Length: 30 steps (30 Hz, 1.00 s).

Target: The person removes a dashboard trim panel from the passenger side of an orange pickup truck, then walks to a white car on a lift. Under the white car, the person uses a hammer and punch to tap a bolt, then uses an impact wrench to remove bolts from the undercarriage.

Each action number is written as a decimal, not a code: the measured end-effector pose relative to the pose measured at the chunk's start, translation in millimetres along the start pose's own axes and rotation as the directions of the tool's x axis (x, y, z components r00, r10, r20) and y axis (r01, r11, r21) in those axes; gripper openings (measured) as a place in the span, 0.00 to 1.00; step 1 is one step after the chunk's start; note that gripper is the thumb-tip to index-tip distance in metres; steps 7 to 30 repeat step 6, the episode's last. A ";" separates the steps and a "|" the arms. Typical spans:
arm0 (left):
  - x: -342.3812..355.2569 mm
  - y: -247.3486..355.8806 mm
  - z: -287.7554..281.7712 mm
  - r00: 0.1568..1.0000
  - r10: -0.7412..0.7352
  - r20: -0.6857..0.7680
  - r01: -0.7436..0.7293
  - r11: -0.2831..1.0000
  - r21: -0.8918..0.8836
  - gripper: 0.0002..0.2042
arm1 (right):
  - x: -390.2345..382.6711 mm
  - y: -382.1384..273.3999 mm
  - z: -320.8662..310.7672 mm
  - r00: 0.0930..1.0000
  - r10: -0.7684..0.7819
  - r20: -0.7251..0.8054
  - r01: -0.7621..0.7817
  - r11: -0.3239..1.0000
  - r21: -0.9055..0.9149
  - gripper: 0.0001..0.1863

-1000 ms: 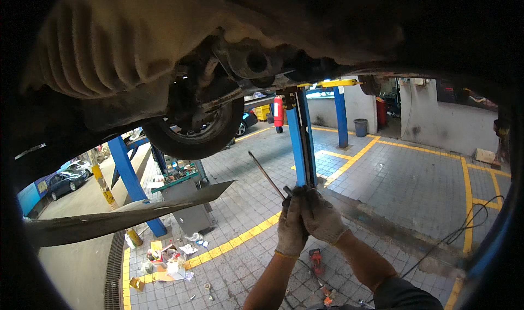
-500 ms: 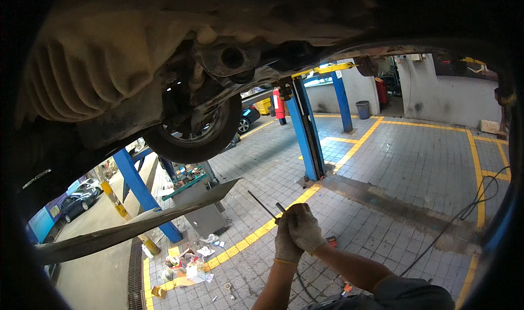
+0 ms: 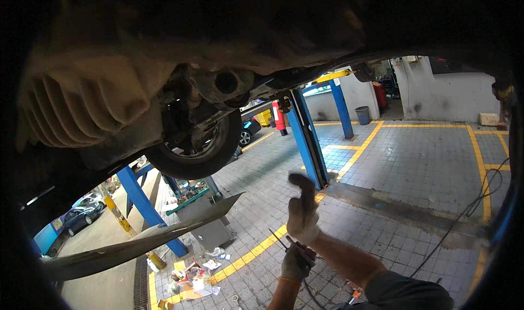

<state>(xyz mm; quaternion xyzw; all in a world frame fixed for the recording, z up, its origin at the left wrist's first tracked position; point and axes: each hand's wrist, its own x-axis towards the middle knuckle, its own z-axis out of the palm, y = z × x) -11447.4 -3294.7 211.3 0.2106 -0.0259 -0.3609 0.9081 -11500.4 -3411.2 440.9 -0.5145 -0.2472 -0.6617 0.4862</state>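
Observation:
My left hand (image 3: 296,263), in a pale work glove with dark fingertips, is closed round a thin dark rod-shaped tool (image 3: 278,239); its exact kind does not show. A second, thicker dark piece sticks out beside it at the fingers. Above it rises my right hand (image 3: 303,218), gloved too and slightly blurred. One finger stretches up and crooks to the left, and nothing shows in that hand. Overhead spans the dirty underside of a raised car, with a ribbed casing (image 3: 87,111), a round bushing (image 3: 226,83) and a wheel (image 3: 199,154).
A curved panel (image 3: 153,239) hangs down at the left, before a grey tool cart (image 3: 210,233). Blue lift posts (image 3: 308,141) stand beyond my hands. Litter (image 3: 191,280) lies on the tiled floor at lower left; a black cable (image 3: 464,214) runs along the right.
My hands, together before, have separated. The right has risen with a finger extended; the left has dropped with the rod-shaped tool. The view has shifted slightly.

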 end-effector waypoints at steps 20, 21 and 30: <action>-66.6 -8.1 20.4 0.907 0.213 -0.362 -0.046 0.907 0.419 0.19 | 175.6 -29.2 38.9 0.573 -0.653 -0.496 0.654 0.728 -0.203 0.32; -66.6 -8.1 20.4 0.907 0.213 -0.362 -0.046 0.907 0.419 0.19 | 175.6 -29.2 38.9 0.573 -0.653 -0.496 0.654 0.728 -0.203 0.32; -66.6 -8.1 20.4 0.907 0.213 -0.362 -0.046 0.907 0.419 0.19 | 175.6 -29.2 38.9 0.573 -0.653 -0.496 0.654 0.728 -0.203 0.32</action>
